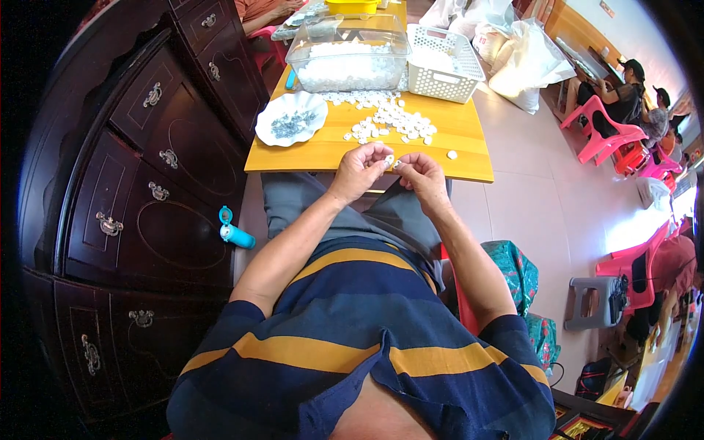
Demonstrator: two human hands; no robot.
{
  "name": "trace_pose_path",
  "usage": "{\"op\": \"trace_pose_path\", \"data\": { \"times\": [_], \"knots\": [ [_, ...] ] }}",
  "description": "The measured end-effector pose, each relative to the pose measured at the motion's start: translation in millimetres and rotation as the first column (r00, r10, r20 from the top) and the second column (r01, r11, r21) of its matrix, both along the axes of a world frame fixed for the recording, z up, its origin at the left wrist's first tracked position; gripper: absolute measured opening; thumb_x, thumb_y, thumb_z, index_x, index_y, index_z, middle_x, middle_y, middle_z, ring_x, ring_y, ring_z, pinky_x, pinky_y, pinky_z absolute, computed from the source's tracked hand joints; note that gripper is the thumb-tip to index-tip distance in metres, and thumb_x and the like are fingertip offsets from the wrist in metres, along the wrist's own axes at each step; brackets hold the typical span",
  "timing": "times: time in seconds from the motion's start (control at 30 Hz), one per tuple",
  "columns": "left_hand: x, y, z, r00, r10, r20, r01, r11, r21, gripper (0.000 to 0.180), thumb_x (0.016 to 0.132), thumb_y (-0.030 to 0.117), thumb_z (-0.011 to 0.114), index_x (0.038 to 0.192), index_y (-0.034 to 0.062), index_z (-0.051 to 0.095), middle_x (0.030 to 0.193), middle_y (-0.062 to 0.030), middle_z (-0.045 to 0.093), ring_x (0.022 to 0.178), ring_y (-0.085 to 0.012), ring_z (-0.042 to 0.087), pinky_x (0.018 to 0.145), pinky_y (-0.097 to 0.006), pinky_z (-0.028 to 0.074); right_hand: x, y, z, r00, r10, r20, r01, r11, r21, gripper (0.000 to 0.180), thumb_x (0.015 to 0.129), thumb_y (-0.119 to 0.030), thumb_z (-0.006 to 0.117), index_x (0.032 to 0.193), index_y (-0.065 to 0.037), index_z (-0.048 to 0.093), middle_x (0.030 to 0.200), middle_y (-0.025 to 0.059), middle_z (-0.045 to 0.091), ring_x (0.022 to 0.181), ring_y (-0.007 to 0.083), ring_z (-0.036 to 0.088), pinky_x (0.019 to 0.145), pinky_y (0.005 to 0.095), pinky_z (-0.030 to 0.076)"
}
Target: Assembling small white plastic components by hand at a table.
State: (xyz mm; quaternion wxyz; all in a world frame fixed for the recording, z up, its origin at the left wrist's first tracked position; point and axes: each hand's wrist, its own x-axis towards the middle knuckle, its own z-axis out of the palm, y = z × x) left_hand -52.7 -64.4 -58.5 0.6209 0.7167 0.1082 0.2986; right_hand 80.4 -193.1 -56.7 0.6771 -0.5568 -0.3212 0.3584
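Observation:
Just over the near edge of the yellow wooden table [469,150], my left hand [361,173] pinches a small white plastic piece [389,159] between thumb and fingers. Close beside it, my right hand [425,178] is closed in a pinch on another tiny part, too small to name. The fingertips of both hands almost meet. Beyond them lies a loose scatter of small round white pieces [396,121], with one lone piece [452,155] off to the right. A white scalloped dish [264,117] at the left holds a heap of small greyish-clear parts [293,125].
A clear plastic bin [348,77] full of white pieces and a white perforated basket [447,84] stand at the table's back. Dark wooden drawers [147,169] rise at left, a teal bottle [237,236] beside them. White sacks [524,66], pink chairs [603,128] and seated people are at right.

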Motion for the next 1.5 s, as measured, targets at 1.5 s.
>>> {"op": "trace_pose_path", "data": {
  "times": [1.5],
  "knots": [
    [-4.2, -1.9, 5.7, 0.993, 0.067, -0.100, -0.048, 0.981, 0.186, 0.019, 0.093, 0.009, 0.067, 0.110, 0.0009, 0.071, 0.095, -0.0026, 0.073, 0.084, -0.0074, 0.065, 0.077, -0.024, 0.053, 0.5, -0.9, -2.5, 0.997, 0.072, 0.009, -0.071, 0.991, -0.110, 0.010, 0.093, -0.015, 0.067, 0.096, -0.006, 0.069, 0.082, -0.0009, 0.070, 0.066, 0.0042, 0.059, 0.059, 0.0174, 0.044]
  ]
}}
